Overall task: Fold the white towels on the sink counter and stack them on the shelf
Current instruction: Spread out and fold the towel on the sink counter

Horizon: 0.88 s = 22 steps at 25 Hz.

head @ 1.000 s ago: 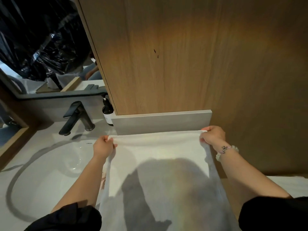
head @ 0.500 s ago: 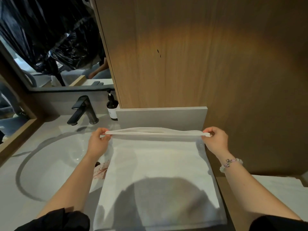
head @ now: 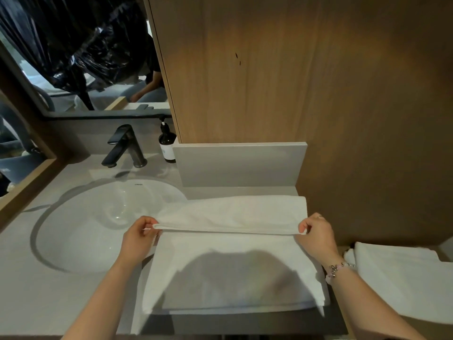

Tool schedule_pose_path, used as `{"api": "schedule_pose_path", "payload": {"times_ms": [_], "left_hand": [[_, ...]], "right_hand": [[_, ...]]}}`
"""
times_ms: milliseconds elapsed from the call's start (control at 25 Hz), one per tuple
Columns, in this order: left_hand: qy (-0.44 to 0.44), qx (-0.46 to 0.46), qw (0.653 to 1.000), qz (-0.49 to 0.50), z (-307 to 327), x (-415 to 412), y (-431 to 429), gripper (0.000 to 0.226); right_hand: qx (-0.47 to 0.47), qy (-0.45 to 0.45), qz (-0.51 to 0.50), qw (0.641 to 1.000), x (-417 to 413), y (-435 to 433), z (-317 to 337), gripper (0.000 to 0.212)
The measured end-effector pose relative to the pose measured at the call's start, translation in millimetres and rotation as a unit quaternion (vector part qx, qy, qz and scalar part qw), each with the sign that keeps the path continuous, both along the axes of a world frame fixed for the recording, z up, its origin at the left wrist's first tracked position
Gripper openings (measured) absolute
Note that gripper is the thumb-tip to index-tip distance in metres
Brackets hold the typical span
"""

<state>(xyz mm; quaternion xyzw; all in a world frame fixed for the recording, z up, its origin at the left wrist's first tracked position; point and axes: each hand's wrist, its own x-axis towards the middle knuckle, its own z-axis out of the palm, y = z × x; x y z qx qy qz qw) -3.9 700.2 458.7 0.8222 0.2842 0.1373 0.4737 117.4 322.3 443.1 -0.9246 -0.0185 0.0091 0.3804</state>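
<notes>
1. Table [head: 44,305]: a smooth, pale grey top. One white towel [head: 232,273] of soft cloth lies flat on it just right of the basin, and its near edge reaches the table's front.
2. Two hands hold a raised fold running across this towel. The left hand [head: 138,239] and right hand [head: 318,235] each pinch one end, fingers curled round the cloth.
3. One beaded bracelet [head: 339,268] circles the right wrist.
4. One second towel [head: 404,278], also white, lies flat on a wooden surface at the right, apart from the first.
5. One oval, glossy white basin [head: 85,229] is sunk in the table.
6. Farthest back are one dark metal faucet [head: 125,146], one dark pump bottle [head: 167,143] with a pale label, one flat grey upstand [head: 240,165] and a wood-grain panel [head: 269,69].
</notes>
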Motion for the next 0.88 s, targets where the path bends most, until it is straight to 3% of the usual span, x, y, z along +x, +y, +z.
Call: {"api": "schedule_pose_path", "payload": {"times_ms": [200,320,400,480,560,680,800,880], "left_hand": [[0.08,0.008,0.997,-0.004,-15,-12,-3,0.025],[0.115,-0.063,0.99,0.042,-9,-3,-4,0.014],[0.133,-0.065,0.987,0.069,-10,1,-9,0.02],[0.137,-0.057,0.984,0.095,-10,4,-17,0.021],[0.119,-0.104,0.981,0.114,-11,3,-23,0.01],[0.089,-0.171,0.974,0.12,-11,0,-23,0.002],[0.114,-0.129,0.981,0.094,-20,-4,-19,0.012],[0.121,-0.099,0.985,0.075,-12,-8,-27,0.009]], "right_hand": [[-0.018,0.028,-0.007,0.999,-3,2,0,0.022],[0.115,0.101,-0.098,0.983,-9,7,9,0.03],[0.242,0.159,-0.187,0.939,-15,13,11,0.043],[0.267,0.179,-0.213,0.922,-13,6,-7,0.053],[0.289,0.193,-0.216,0.912,-5,4,-21,0.043],[0.398,0.229,-0.235,0.857,-15,12,8,0.019],[0.432,0.233,-0.22,0.843,-15,5,10,0.018],[0.42,0.216,-0.218,0.854,-18,7,10,0.018]]}}
